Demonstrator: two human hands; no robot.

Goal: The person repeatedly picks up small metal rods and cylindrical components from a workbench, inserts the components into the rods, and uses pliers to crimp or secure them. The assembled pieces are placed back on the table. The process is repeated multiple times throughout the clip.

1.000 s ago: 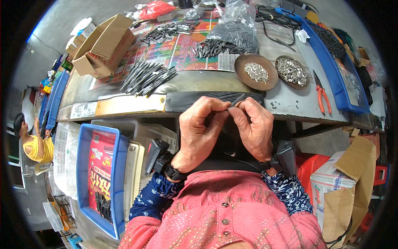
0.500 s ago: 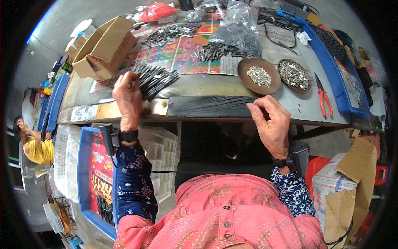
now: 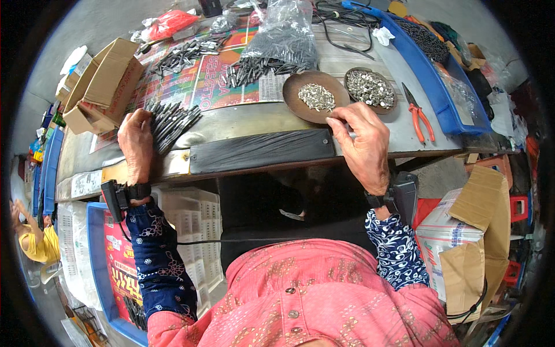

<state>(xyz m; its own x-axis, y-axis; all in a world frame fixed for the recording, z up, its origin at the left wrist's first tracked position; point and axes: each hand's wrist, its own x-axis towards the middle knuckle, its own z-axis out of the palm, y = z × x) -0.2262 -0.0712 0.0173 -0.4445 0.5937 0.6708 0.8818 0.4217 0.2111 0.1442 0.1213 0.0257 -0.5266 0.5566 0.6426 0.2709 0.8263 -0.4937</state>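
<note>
Step in hand, as judged: gathering parts for assembly, one kind per hand.

Left hand [image 3: 136, 141] resting palm-down on pile of dark slender rods [image 3: 172, 120] near left of workbench edge [image 3: 231, 168]; fingers curled over near ends of rods, apparently pinching one or a few, exact grip hidden. Wrist straight, forearm reaching up from lower left.

Right hand [image 3: 363, 144] at near rim of brown dish [image 3: 300, 104] of small silvery metal pieces [image 3: 316, 96]; fingertips drawn together at rim, whether pinching a piece cannot be told. Second dish [image 3: 370, 88] just beyond, orange-handled pliers [image 3: 419, 115] to right.

Next move likely calls for fine pinch on single small piece, then bringing both hands together.
</note>
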